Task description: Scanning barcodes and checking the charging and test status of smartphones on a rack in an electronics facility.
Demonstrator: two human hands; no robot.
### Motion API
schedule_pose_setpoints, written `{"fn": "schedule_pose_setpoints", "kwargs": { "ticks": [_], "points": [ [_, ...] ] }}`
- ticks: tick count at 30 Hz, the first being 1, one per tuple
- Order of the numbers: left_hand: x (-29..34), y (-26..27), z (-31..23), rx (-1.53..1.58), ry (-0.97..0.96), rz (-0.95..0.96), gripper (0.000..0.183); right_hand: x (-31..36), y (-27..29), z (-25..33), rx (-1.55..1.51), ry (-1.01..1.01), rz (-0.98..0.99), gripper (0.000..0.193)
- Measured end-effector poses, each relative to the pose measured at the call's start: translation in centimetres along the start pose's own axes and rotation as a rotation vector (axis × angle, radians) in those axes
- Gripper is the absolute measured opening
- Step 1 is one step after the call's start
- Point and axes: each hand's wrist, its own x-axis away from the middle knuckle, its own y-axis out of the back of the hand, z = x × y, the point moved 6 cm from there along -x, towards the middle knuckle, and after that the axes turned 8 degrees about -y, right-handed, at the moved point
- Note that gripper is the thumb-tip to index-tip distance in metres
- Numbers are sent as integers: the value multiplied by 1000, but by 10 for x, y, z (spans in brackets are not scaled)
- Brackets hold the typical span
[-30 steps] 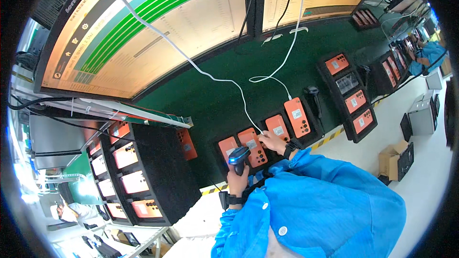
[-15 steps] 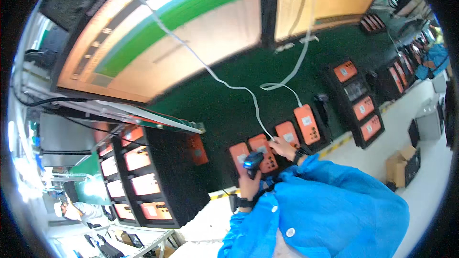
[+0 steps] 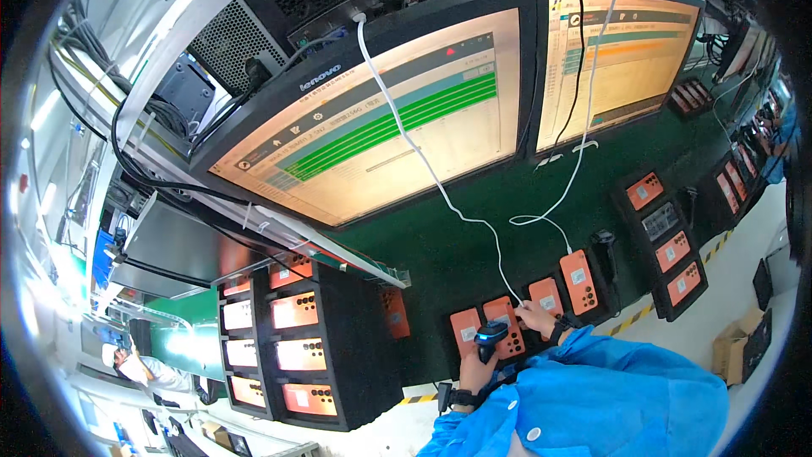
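Observation:
My left hand (image 3: 475,372) is wrapped round a black handheld barcode scanner (image 3: 490,338) with a blue light on top. The scanner hangs over an orange phone (image 3: 512,344) with a white label and dark round camera lenses. My right hand (image 3: 536,319) is closed on the end of a white charging cable (image 3: 493,241) at that phone's upper edge; the fingers hide whether the plug is seated. Left of it lies another orange phone (image 3: 464,322). On the right are a third phone (image 3: 544,289), partly behind my right hand, and a fourth phone (image 3: 579,292) with a second white cable (image 3: 550,218) at its top.
Two monitors (image 3: 397,171) stand behind the green bench mat (image 3: 440,262). Stacked black trays (image 3: 364,372) with orange phones rise at my left. Another black phone tray (image 3: 658,258) lies right, beside a black handheld device (image 3: 605,250). Another person (image 3: 152,372) is at far left.
The whole view has shifted, so bench and hands appear lower and further right. The scanner stays in my left hand and the cable end in my right.

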Motion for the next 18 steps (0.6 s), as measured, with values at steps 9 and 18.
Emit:
{"fn": "schedule_pose_setpoints", "kwargs": {
  "ticks": [9, 18],
  "points": [
    [-2, 1, 1, -27, 34, 40, 49, -5, 2, 1, 48, 8, -17, 32],
    [4, 0, -2, -28, 15, 43, 43, 7, 2, 5, 55, -55, 69, 22]
  ]
}}
